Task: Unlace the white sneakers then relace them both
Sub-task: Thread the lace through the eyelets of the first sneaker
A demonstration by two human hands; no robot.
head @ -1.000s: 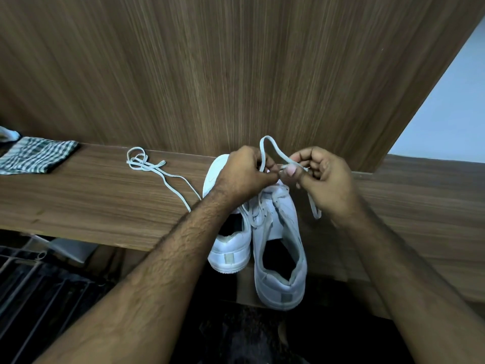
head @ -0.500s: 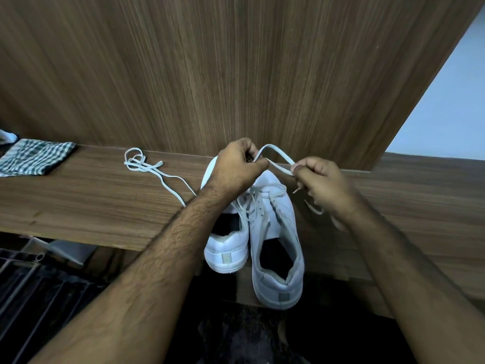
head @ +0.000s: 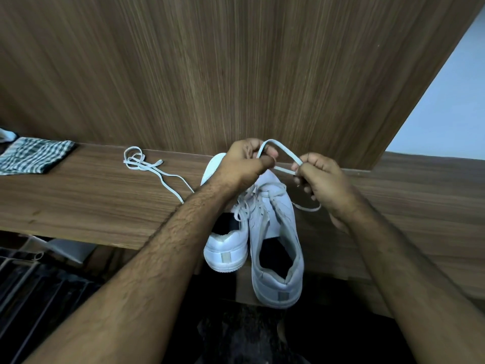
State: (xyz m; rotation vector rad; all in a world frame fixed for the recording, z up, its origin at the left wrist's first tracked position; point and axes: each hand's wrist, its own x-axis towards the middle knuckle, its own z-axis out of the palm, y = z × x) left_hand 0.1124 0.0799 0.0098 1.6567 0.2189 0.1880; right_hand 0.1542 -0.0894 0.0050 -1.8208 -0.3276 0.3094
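Two white sneakers stand side by side on the tabletop, heels toward the viewer and over its near edge: the left sneaker and the right sneaker. A loop of lace is held above the toes, one end pinched in the closed grip of the left hand, the other pinched by the curled fingers of the right hand. Crossings of lace are seen over the right sneaker's tongue, and a tail trails out on the tabletop under the right hand. A second lace, loose and tangled, lies well apart to the left, beside a checked cloth. It is judged that one shoe is mid-lacing or mid-unlacing; which cannot be told. Next, the held end must be guided through, or drawn out of, an eyelet without twisting.
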